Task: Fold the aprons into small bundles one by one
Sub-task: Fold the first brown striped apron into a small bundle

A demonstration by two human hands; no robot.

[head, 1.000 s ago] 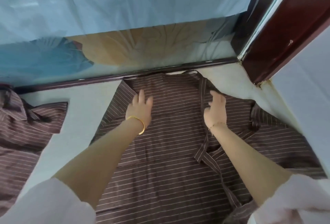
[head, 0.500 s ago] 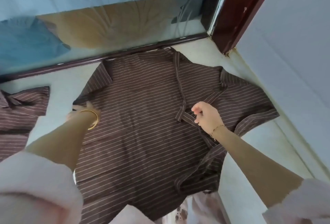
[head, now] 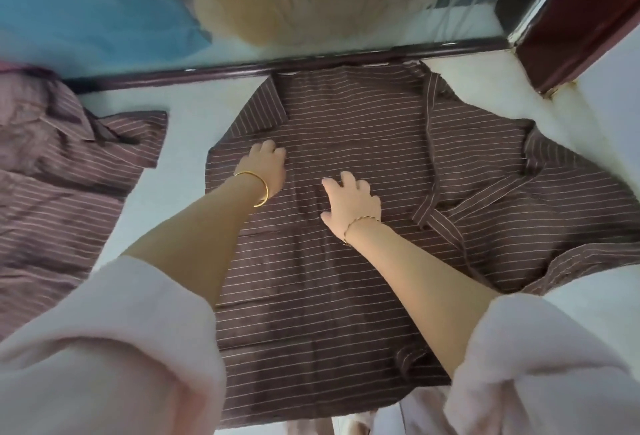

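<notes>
A brown apron with thin pale stripes [head: 346, 296] lies spread flat on a white surface [head: 194, 112], its top edge touching a dark wooden rail [head: 207, 70] that runs across the far side. Both of the person's hands rest palm down on the upper part of the cloth, apart from each other and gripping nothing. The left hand [head: 266, 167], with a gold bangle [head: 256, 188] on its wrist, lies near the apron's left edge, just below a folded-over corner. The right hand [head: 349, 202], fingers spread, presses the middle of the cloth. A long strap [head: 429, 143] trails down the apron to the right of that hand. A second striped apron [head: 62, 185] lies rumpled well to the left. Pale pink sleeves [head: 104, 348] cover both upper arms.
</notes>
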